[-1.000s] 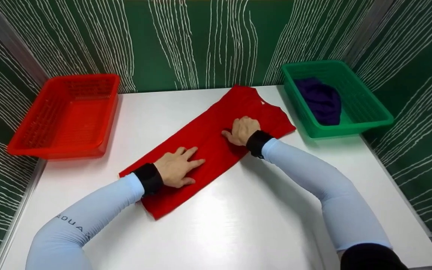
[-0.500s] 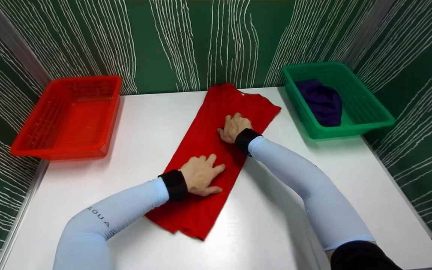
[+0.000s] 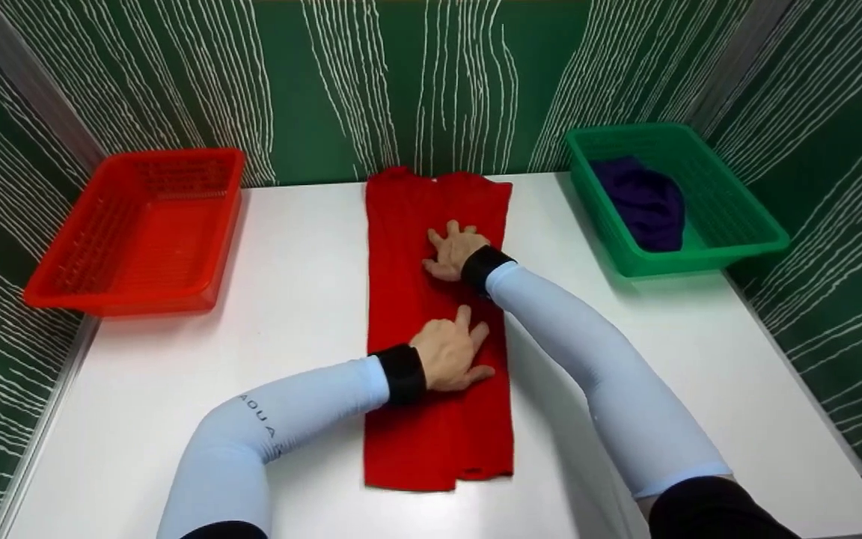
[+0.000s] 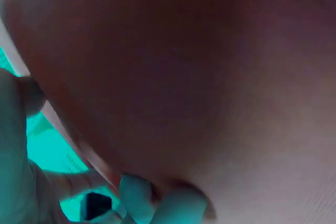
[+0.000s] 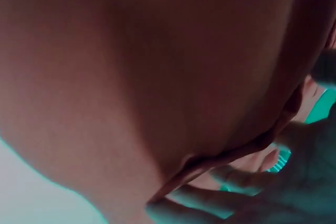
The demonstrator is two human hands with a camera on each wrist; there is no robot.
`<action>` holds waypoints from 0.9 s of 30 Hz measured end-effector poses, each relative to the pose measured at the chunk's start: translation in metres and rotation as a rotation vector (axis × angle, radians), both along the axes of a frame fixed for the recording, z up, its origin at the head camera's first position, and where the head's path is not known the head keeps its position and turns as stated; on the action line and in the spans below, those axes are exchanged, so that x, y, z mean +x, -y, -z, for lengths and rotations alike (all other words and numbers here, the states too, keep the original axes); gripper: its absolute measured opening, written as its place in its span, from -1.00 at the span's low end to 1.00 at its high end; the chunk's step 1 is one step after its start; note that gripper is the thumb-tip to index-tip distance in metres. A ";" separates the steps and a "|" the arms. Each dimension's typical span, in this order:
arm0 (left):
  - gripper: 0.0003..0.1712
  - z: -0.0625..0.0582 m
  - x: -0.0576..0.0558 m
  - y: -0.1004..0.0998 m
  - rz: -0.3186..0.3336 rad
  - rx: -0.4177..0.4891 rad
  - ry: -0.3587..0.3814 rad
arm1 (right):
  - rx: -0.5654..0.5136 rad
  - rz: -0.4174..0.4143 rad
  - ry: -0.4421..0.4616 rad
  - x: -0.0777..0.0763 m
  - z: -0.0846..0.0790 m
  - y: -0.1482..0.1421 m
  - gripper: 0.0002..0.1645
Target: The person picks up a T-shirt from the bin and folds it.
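A red garment (image 3: 401, 292), folded into a long strip, lies on the white table with its length running away from me. My left hand (image 3: 447, 353) rests on its nearer half, with fingers spread. Farther up, my right hand (image 3: 456, 253) presses on the cloth, its fingers also spread. Both wrist views are filled mostly by the dark reddish cloth (image 4: 131, 87). Fingertips (image 4: 181, 205) touch it in the left wrist view. In the right wrist view, a raised crease (image 5: 231, 156) runs beside the fingers. The cloth beneath both palms is hidden.
To the left stands a red plastic basket (image 3: 210, 288). A green basket (image 3: 700, 263) on the right holds a crumpled purple cloth (image 3: 644, 202). Green walls with white streaks (image 3: 326, 90) border the table (image 3: 289, 299) at the back and sides.
The red garment has turned from a diagonal to straight, its near end swinging right and its far end left. My left hand has moved right with it; the right hand has shifted slightly left.
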State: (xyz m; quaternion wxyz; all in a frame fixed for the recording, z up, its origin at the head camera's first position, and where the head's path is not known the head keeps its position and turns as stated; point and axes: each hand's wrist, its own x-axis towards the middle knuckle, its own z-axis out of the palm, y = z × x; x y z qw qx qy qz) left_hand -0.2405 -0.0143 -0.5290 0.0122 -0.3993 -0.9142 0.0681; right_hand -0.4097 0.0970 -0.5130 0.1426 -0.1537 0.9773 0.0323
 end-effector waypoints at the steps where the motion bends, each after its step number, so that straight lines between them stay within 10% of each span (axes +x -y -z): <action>1: -0.11 0.002 -0.001 -0.003 0.002 0.013 -0.014 | -0.006 -0.002 0.009 -0.001 0.000 0.001 -0.05; 7: -0.11 0.008 -0.007 -0.007 0.007 0.078 -0.039 | -0.014 0.004 0.039 -0.006 0.002 0.006 -0.06; 15: -0.23 -0.016 -0.005 0.026 0.044 0.165 0.179 | -0.174 -0.106 0.025 0.004 0.006 -0.020 0.00; 22: -0.65 -0.033 0.034 0.091 0.237 0.202 0.140 | -0.304 -0.566 -0.346 0.083 -0.001 -0.070 -0.40; 27: -0.40 -0.031 0.068 0.109 0.306 0.098 0.305 | -0.387 -0.781 -0.286 0.150 0.002 -0.092 -0.72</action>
